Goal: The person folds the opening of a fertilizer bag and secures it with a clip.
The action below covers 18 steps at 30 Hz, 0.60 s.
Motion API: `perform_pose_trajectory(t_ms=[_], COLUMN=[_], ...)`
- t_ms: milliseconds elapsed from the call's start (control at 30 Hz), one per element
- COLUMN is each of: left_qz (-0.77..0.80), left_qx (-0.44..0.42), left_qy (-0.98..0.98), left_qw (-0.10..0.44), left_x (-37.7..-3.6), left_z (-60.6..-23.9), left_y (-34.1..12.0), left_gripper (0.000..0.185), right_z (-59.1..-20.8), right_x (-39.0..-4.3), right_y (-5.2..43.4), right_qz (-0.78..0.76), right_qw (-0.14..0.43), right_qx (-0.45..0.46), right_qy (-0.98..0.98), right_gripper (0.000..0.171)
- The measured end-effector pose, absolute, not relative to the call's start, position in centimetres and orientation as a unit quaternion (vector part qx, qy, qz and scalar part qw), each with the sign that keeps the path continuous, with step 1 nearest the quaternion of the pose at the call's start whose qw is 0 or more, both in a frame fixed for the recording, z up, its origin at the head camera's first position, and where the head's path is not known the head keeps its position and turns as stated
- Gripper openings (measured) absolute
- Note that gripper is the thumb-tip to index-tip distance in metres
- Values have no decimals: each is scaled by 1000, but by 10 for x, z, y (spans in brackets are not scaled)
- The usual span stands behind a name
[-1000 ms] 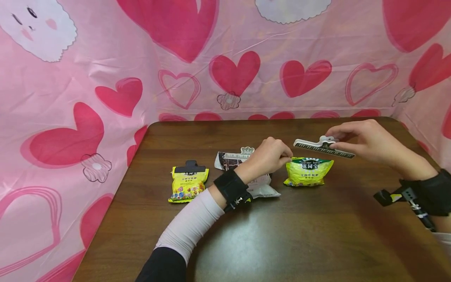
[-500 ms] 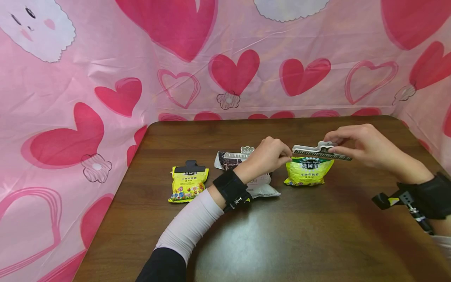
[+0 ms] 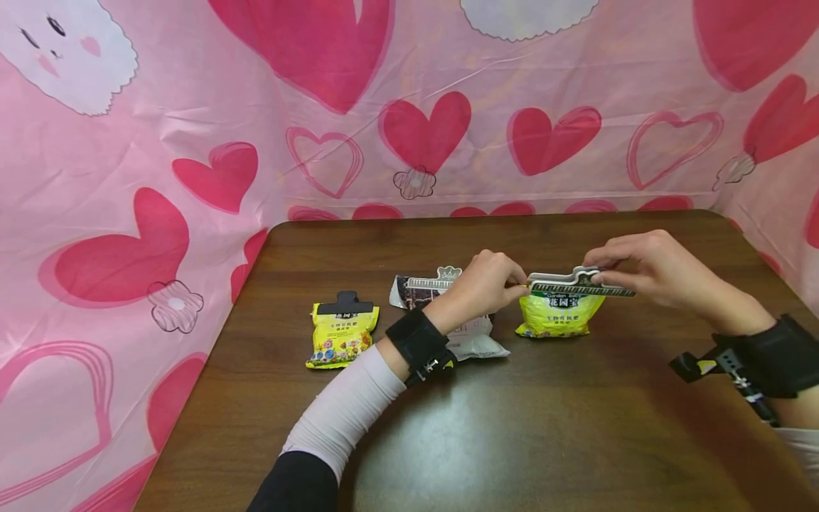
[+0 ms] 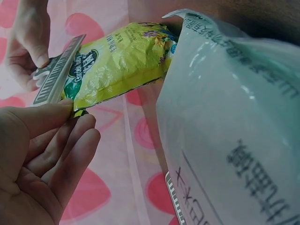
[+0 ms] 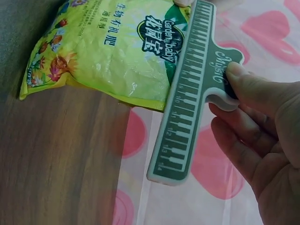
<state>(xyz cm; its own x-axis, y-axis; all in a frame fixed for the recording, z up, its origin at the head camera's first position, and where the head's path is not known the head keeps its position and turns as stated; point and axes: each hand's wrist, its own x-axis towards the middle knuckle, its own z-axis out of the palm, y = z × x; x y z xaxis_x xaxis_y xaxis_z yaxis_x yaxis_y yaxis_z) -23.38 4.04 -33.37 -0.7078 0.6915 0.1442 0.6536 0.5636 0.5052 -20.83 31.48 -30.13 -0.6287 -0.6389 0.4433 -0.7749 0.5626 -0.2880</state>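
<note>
Toward the right stands a yellow-green bag (image 3: pixel 555 318) printed with flowers. Its top left corner is pinched between thumb and forefinger of my left hand (image 3: pixel 488 282), as the left wrist view also shows. My right hand (image 3: pixel 655 267) squeezes the handle of a long dark-and-white clip (image 5: pixel 180 108) with a piano-key and ruler pattern. In the head view the clip lies level across the bag's top edge, its right end reaching past the bag. The right wrist view has the bag's green top edge at the clip's bar; whether the bar bites the bag I cannot tell.
Left of my left hand, a white-and-dark bag (image 3: pixel 476 341) wears a similar piano-pattern clip (image 3: pixel 430 283), partly behind my wrist. Farther left lies another yellow bag (image 3: pixel 342 338) with a black clip (image 3: pixel 346 304). A pink heart-print cloth (image 3: pixel 486 156) hangs behind the wooden table (image 3: pixel 512 441).
My right hand has brought the clip down and slightly left onto the yellow bag's top edge, and levelled it. My left hand has stayed at the bag's corner.
</note>
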Motion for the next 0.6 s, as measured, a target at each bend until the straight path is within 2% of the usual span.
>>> perform_pose_trajectory(t_ms=[333,600], left_qz=[276,314], left_qx=[369,355], left_qy=[886,878], left_qw=[44,66], left_x=[-235,-234], left_z=[-337,-338], left_y=[39,36], left_gripper=[13,19], right_z=[-306,-310], right_x=[-210,-212], right_y=[312,311], right_qz=[234,236], right_qw=[137,131], right_qx=[411,412], right_qy=[-871,-870], right_gripper=[44,43])
